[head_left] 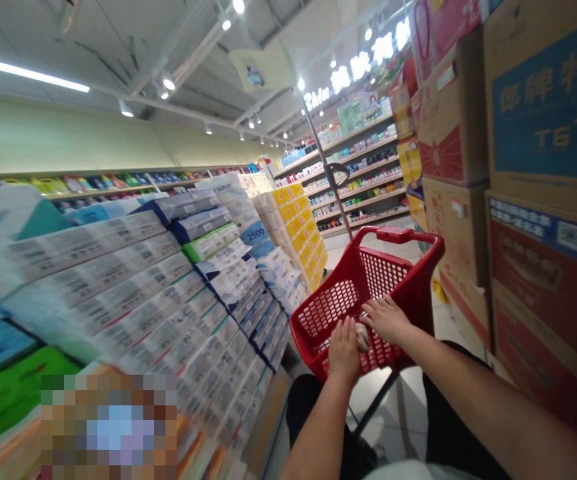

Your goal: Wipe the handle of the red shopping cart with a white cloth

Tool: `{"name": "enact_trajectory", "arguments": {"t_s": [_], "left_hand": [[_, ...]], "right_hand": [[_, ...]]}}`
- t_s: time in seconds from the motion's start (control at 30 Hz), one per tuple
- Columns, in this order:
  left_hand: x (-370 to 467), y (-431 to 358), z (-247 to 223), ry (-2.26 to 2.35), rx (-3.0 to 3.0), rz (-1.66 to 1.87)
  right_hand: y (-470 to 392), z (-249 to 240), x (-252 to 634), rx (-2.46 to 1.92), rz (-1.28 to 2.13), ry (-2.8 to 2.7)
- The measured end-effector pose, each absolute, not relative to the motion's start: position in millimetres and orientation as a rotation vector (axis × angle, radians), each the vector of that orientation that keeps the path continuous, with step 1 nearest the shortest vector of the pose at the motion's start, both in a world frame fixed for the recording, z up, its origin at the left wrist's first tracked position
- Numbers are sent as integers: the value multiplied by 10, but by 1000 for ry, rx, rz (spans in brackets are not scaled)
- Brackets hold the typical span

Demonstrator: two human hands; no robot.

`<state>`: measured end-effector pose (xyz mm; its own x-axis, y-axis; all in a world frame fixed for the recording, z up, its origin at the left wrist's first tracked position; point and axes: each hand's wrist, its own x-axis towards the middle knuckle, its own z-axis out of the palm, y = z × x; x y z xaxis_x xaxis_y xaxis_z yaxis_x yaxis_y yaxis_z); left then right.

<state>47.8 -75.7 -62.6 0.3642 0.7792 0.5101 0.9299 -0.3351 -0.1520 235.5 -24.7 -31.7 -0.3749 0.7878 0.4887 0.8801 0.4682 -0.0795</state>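
Note:
My left hand [344,350] reaches over the near side of a red shopping basket [328,303], fingers together. A small patterned packet [362,338] sits against its thumb side, gripped there as far as I can see; the thumb is hidden. My right hand [385,319] is open just to the right, palm down with fingers spread over the basket and apart from the packet. The basket has perforated walls and a raised red handle [393,235] at its far side. It rides on a dark frame.
Stacked tissue packs [118,273] line the left side, with yellow packs [295,227] farther ahead. Tall cardboard boxes [461,227] stand close on the right. A metal sign pole [324,160] rises beyond the basket. Stocked shelves [358,167] lie behind it.

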Motion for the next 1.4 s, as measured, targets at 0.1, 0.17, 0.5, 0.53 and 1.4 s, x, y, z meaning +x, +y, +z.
{"name": "enact_trajectory", "arguments": {"t_s": [0.1, 0.17, 0.5, 0.53, 1.4], "left_hand": [[489, -780, -641, -1547, -2162, -505], [480, -779, -639, -1669, -2062, -522], [298, -813, -530, -1493, -2218, -412], [282, -829, -523, -1591, -2163, -437], [44, -930, -713, -1546, -2072, -466]], "right_hand": [[-261, -302, 2344, -1386, -263, -2255], [-273, -288, 2337, -1385, -269, -2257], [-296, -296, 2316, -1402, -234, -2227], [-294, -305, 2314, -1401, -231, -2225], [-299, -309, 2282, -1409, -243, -2220]]}}
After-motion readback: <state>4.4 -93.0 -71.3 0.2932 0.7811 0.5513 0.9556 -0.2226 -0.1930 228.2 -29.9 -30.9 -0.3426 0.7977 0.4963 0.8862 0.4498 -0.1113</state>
